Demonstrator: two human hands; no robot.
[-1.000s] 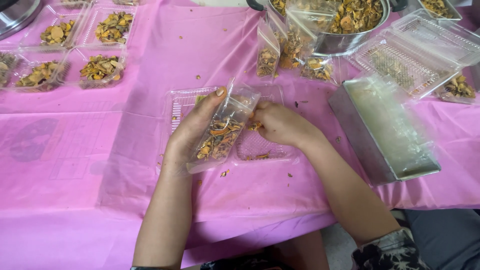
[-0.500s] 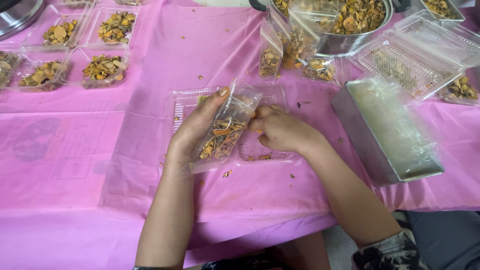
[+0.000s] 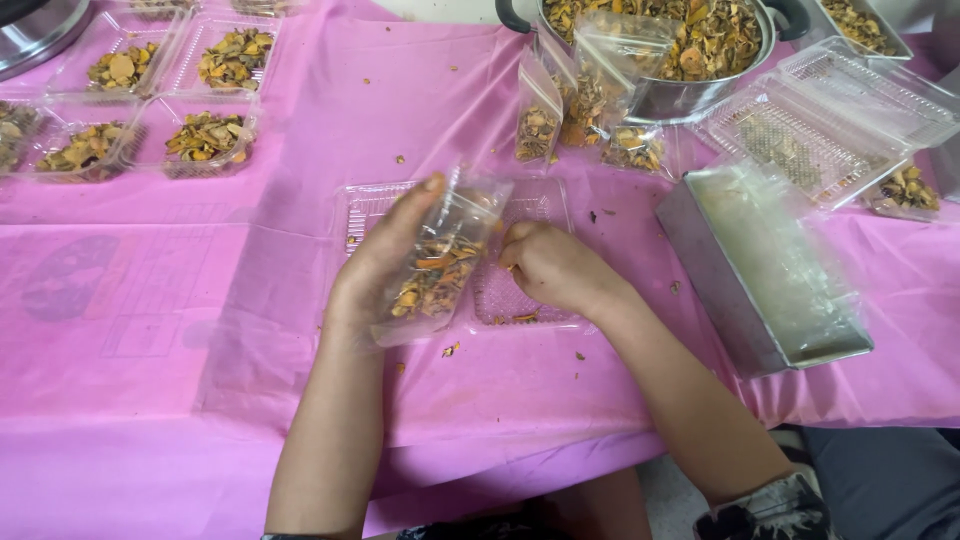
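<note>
My left hand [image 3: 375, 270] holds a small clear plastic bag [image 3: 440, 265] tilted over an open clear clamshell tray [image 3: 520, 300]. The bag is partly filled with dried orange and yellow slices. My right hand [image 3: 555, 265] rests on the tray beside the bag's side, fingers curled together near a few loose slices; whether it pinches any is hidden. Both hands sit at the middle of a pink tablecloth [image 3: 150, 350].
Filled clear bags [image 3: 585, 115] lean against a metal pot of dried slices [image 3: 690, 40] at the back. Filled clamshell trays [image 3: 205, 140] stand at the far left. A metal box holding clear bags [image 3: 770, 270] and empty clamshells [image 3: 820, 120] lie at right.
My left hand has tilted the bag a little more upright. My right hand has shifted slightly toward the tray beside the bag.
</note>
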